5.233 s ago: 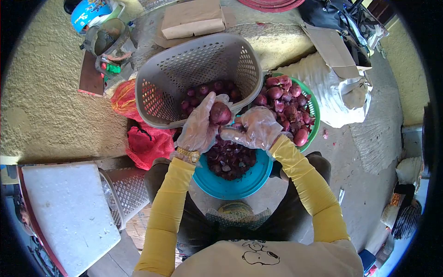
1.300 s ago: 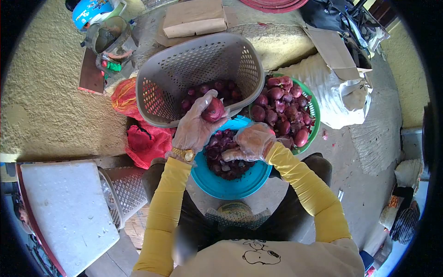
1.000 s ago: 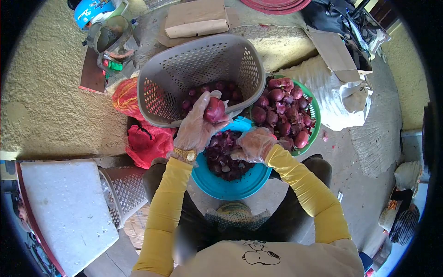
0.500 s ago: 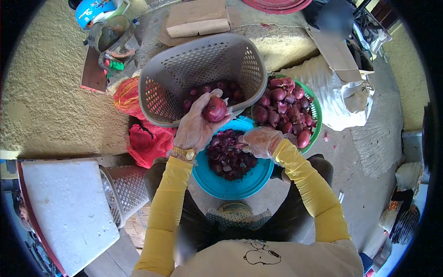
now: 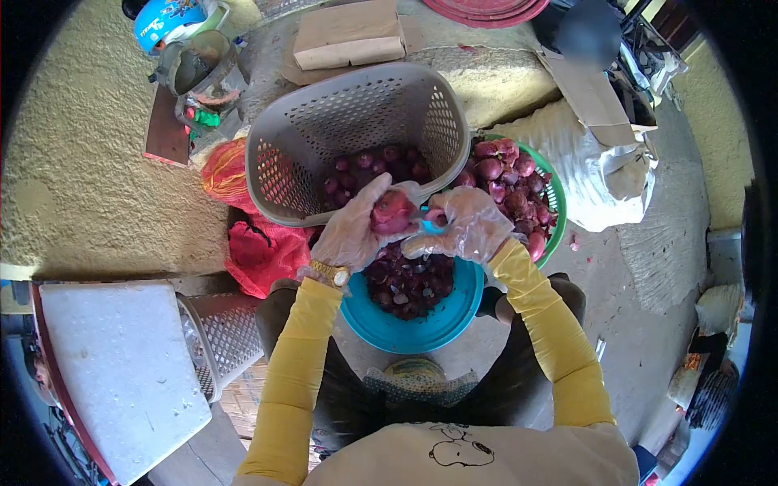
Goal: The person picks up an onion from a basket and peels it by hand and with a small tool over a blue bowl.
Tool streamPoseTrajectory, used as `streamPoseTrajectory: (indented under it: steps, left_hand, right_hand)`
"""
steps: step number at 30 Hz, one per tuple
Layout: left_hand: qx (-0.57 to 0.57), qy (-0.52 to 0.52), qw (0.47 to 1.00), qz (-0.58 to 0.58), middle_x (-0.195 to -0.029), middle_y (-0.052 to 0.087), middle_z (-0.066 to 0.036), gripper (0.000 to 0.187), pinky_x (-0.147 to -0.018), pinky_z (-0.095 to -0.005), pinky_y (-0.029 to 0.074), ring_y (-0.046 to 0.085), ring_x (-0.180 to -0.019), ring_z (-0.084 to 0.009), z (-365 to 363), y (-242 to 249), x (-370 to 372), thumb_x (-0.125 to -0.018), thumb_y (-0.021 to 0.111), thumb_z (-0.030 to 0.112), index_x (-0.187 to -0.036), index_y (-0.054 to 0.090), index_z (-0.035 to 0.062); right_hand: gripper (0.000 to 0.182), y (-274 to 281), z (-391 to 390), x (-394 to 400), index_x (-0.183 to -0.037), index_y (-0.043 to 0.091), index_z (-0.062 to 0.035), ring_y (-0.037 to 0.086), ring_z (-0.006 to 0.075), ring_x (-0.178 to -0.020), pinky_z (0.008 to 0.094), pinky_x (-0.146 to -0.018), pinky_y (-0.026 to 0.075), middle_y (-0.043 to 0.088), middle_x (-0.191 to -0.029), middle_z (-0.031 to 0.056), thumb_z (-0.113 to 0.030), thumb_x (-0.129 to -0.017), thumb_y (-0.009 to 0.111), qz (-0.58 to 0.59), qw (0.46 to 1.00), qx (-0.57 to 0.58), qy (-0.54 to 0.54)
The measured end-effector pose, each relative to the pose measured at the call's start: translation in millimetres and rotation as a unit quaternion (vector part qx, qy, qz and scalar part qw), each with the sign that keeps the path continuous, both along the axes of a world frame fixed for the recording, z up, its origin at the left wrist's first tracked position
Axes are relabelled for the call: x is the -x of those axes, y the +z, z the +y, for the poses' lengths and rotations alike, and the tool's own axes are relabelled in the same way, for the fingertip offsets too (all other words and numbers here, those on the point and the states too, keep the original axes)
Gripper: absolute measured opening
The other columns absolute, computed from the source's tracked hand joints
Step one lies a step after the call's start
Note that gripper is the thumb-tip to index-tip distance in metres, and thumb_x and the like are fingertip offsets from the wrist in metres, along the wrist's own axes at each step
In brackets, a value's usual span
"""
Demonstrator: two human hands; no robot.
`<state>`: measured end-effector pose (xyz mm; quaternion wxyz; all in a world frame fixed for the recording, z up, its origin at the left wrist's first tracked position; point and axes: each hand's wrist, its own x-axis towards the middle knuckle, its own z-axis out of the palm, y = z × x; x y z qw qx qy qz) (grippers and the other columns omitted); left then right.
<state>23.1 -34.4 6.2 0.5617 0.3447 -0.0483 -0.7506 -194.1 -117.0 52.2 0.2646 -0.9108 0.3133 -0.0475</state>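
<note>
My left hand, in a clear plastic glove with a gold watch at the wrist, is wrapped round a red onion. Just to the right of the onion, my right hand, also gloved, has its fingers curled and pinches a small purplish piece of onion skin. Both hands are over the far part of a blue basin that holds dark red onion skins. Yellow sleeves cover both forearms.
Beyond my hands stands a grey perforated basket with several onions inside. A green basket heaped with onions is at the right. A red mesh bag, a white slab and a white sack lie around.
My right hand has risen from the skins in the basin to beside the onion. My left hand has turned slightly and still holds the onion.
</note>
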Motion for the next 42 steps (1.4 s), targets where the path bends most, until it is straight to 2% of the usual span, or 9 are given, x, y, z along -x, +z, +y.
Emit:
streamPoseTrajectory:
  steps: [2, 8, 15, 20, 27, 32, 36, 38, 42]
  left_hand:
    - [0.214, -0.153, 0.757, -0.598, -0.132, 0.063, -0.019, 0.056, -0.1, -0.0451, 0.054, 0.066, -0.114, -0.0348, 1.2, -38.8, -15.6, -0.094, 0.071, 0.021, -0.142, 0.049, 0.0013]
    - [0.359, -0.061, 0.58, -0.729, -0.127, 0.066, -0.018, 0.067, -0.101, -0.0428, 0.052, 0.066, -0.114, -0.0371, 13.2, 9.0, 3.2, -0.087, 0.075, 0.009, -0.146, 0.045, 0.0048]
    - [0.338, -0.08, 0.732, -0.586, -0.126, 0.068, -0.016, 0.069, -0.101, -0.0426, 0.052, 0.067, -0.112, -0.0365, 5.1, -25.2, 1.2, -0.086, 0.073, 0.003, -0.148, 0.043, 0.0066]
    - [0.369, -0.059, 0.574, -0.729, -0.124, 0.067, -0.013, 0.056, -0.101, -0.038, 0.054, 0.066, -0.112, -0.0253, 12.1, -1.0, 6.1, -0.095, 0.073, 0.018, -0.142, 0.046, 0.0043]
    - [0.064, -0.09, 0.994, 0.014, -0.126, 0.067, -0.014, 0.068, -0.103, -0.039, 0.052, 0.066, -0.114, -0.0279, 2.2, -14.3, 6.0, -0.089, 0.079, 0.017, -0.145, 0.043, 0.0056]
    - [0.352, -0.1, 0.575, -0.731, -0.123, 0.068, -0.015, 0.057, -0.101, -0.0395, 0.053, 0.066, -0.115, -0.0279, 14.2, 10.8, 9.8, -0.091, 0.076, 0.02, -0.14, 0.051, 0.0055]
    - [0.371, -0.076, 0.573, -0.727, -0.123, 0.069, -0.015, 0.052, -0.099, -0.0404, 0.054, 0.067, -0.114, -0.0282, 10.7, 17.9, 16.4, -0.093, 0.075, 0.024, -0.136, 0.054, 0.003]
    - [0.072, -0.073, 0.994, -0.035, -0.113, 0.067, -0.013, 0.039, -0.088, -0.0372, 0.058, 0.067, -0.105, -0.0237, 2.5, 18.0, 23.1, -0.102, 0.063, 0.033, -0.119, 0.063, -0.0029]
    - [0.04, -0.088, 0.995, -0.008, -0.107, 0.066, -0.012, 0.038, -0.086, -0.0354, 0.058, 0.066, -0.103, -0.0236, -0.9, 22.8, 23.2, -0.103, 0.062, 0.031, -0.122, 0.063, -0.0011]
  right_hand:
    - [0.075, -1.0, 1.2, -0.9, -0.09, 0.071, -0.0032, 0.068, 0.0368, -0.072, 0.0435, -0.07, 0.054, 0.07, -0.078, 0.018, -0.072, -0.064, 0.084, -0.063, 0.997, 0.001, -0.038]
    - [0.075, 6.2, 3.6, -0.9, -0.095, 0.073, -0.0029, 0.07, 0.0378, -0.075, 0.0431, -0.072, 0.054, 0.07, -0.077, 0.019, -0.071, -0.066, 0.083, -0.108, 0.993, -0.038, -0.031]
    - [0.076, -3.4, 1.6, -0.5, -0.102, 0.074, -0.0043, 0.07, 0.0368, -0.075, 0.043, -0.073, 0.054, 0.071, -0.078, 0.018, -0.072, -0.068, 0.081, -0.073, 0.997, 0.002, -0.029]
    - [0.07, 4.7, 3.0, -1.5, -0.109, 0.076, -0.0094, 0.07, 0.0344, -0.076, 0.0426, -0.071, 0.055, 0.073, -0.082, 0.0146, -0.069, -0.072, 0.081, -0.061, 0.997, -0.043, -0.032]
    - [0.071, -1.3, 3.0, 3.8, -0.12, 0.072, -0.0137, 0.069, 0.0313, -0.07, 0.0403, -0.065, 0.054, 0.071, -0.078, 0.0095, -0.067, -0.074, 0.08, -0.067, 0.997, -0.025, -0.007]
    - [0.06, 1.8, 4.5, 2.9, -0.113, 0.075, -0.0122, 0.066, 0.0332, -0.067, 0.0424, -0.063, 0.051, 0.068, -0.072, 0.0133, -0.063, -0.081, 0.077, -0.095, 0.995, 0.0, -0.003]
    - [0.055, 1.4, 4.5, 4.4, -0.105, 0.076, -0.0098, 0.063, 0.0362, -0.067, 0.0438, -0.062, 0.049, 0.066, -0.071, 0.016, -0.061, -0.084, 0.075, -0.092, 0.996, 0.001, -0.006]
    - [0.057, 1.1, 3.2, 6.0, -0.102, 0.075, -0.0066, 0.061, 0.0386, -0.065, 0.0441, -0.061, 0.048, 0.063, -0.068, 0.0165, -0.061, -0.084, 0.076, -0.1, 0.995, -0.008, -0.002]
    - [0.06, -16.4, -1.2, 10.1, -0.091, 0.073, -0.003, 0.059, 0.0392, -0.061, 0.0449, -0.058, 0.047, 0.06, -0.063, 0.0165, -0.063, -0.082, 0.076, -0.107, 0.994, -0.023, -0.027]
